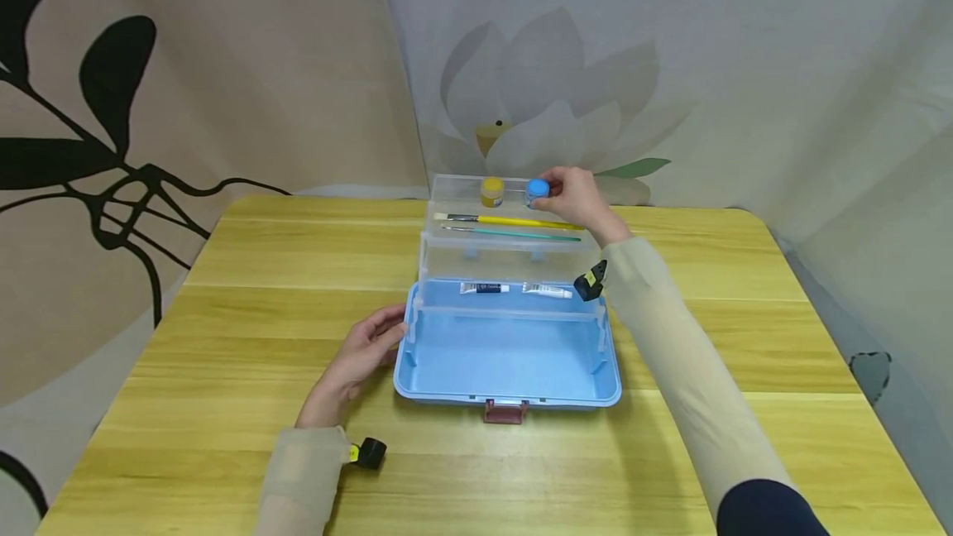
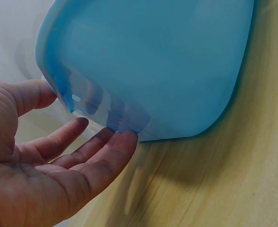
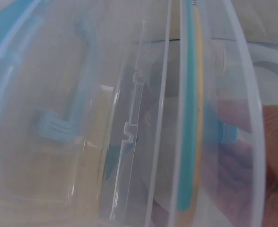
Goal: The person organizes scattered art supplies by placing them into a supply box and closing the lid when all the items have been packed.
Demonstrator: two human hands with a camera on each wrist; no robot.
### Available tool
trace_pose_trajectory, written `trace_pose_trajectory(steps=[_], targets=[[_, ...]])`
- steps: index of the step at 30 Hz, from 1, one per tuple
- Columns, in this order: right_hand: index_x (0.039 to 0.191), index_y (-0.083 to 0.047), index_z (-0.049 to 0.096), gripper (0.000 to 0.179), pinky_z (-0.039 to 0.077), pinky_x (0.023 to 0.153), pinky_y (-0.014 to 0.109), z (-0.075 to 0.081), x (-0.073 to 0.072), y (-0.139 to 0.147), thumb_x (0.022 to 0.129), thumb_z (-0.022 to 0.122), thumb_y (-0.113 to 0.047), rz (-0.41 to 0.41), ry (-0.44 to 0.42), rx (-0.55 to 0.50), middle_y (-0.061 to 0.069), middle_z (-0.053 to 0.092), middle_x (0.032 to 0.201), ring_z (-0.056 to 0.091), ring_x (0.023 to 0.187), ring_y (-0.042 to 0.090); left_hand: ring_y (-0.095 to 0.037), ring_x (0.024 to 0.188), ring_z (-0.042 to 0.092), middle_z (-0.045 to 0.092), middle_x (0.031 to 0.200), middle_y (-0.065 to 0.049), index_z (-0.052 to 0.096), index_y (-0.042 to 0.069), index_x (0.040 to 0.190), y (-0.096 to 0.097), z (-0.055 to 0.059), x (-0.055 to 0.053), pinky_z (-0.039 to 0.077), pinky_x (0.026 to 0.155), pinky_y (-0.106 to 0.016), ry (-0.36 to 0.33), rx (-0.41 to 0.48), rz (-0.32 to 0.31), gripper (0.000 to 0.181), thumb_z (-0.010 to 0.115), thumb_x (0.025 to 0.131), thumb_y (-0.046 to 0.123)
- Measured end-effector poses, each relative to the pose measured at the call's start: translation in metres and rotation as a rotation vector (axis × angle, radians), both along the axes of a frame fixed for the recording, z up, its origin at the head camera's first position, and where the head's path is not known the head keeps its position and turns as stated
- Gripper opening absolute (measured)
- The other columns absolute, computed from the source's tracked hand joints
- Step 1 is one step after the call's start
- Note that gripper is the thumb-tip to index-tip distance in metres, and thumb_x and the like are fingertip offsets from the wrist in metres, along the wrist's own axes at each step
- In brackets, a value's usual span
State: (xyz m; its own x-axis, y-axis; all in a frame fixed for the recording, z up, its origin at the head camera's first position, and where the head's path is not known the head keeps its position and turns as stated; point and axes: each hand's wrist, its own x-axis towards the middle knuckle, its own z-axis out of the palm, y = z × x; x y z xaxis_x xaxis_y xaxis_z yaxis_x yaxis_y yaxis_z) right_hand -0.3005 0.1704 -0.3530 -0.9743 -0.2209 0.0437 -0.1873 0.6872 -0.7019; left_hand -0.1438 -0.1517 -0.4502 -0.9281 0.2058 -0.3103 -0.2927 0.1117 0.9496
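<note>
In the head view, my right hand [image 1: 575, 195] pinches a small paint jar with a blue lid [image 1: 538, 189] at the raised clear tray [image 1: 447, 189]. To its left in that tray stands a paint jar with a yellow lid [image 1: 491, 192]. A yellow-handled paintbrush [image 1: 521, 222] and a thinner teal paintbrush [image 1: 514, 234] lie in front of the jars. My left hand [image 1: 368, 346] touches the left side of the opened blue box [image 1: 506, 362]; its fingers [image 2: 125, 146] are spread along the wall, the thumb near the rim. Through clear plastic, the right wrist view shows the blue-lidded jar [image 3: 228, 133] between my fingers.
Two paint tubes, one dark-labelled [image 1: 486, 288] and one white [image 1: 547, 290], lie toward the box's back, behind the lower clear tray's edge. A maroon latch [image 1: 505, 412] hangs at the front. The wooden table [image 1: 298, 271] meets a patterned cloth [image 1: 298, 64] behind.
</note>
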Motion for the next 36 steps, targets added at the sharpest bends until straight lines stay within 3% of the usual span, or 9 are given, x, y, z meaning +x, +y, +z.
trace_pose_trajectory(steps=[24,32,36], targets=[[0.121,0.007,0.055,0.039,0.048,0.088,0.038,0.000,0.000,0.004,0.088,0.066,-0.011,-0.020,-0.063,-0.019,0.020,0.058,0.113,0.052,0.098,0.030,-0.022,0.111,0.052,0.046,0.134,-0.022,0.039,-0.001,0.138,0.000,0.001,0.000,0.050,0.089,-0.034,-0.001,0.003,-0.003,0.047,0.051,0.098,0.019],[0.121,0.002,0.058,0.036,0.049,0.085,0.036,0.002,0.015,0.028,0.090,0.064,-0.015,-0.124,0.059,-0.141,0.018,0.061,0.111,0.056,0.099,0.028,-0.022,0.112,0.052,0.045,0.135,-0.022,0.039,-0.001,0.139,0.000,0.000,-0.001,0.050,0.089,-0.033,0.002,-0.002,-0.008,0.049,0.052,0.097,0.021],[0.120,0.003,0.059,0.034,0.049,0.083,0.032,-0.004,0.022,0.045,0.091,0.062,-0.015,-0.188,0.123,-0.184,0.018,0.061,0.110,0.057,0.098,0.027,-0.024,0.113,0.052,0.045,0.135,-0.021,0.038,0.000,0.139,-0.001,0.001,0.000,0.050,0.089,-0.034,0.001,-0.002,-0.004,0.049,0.052,0.097,0.023]])
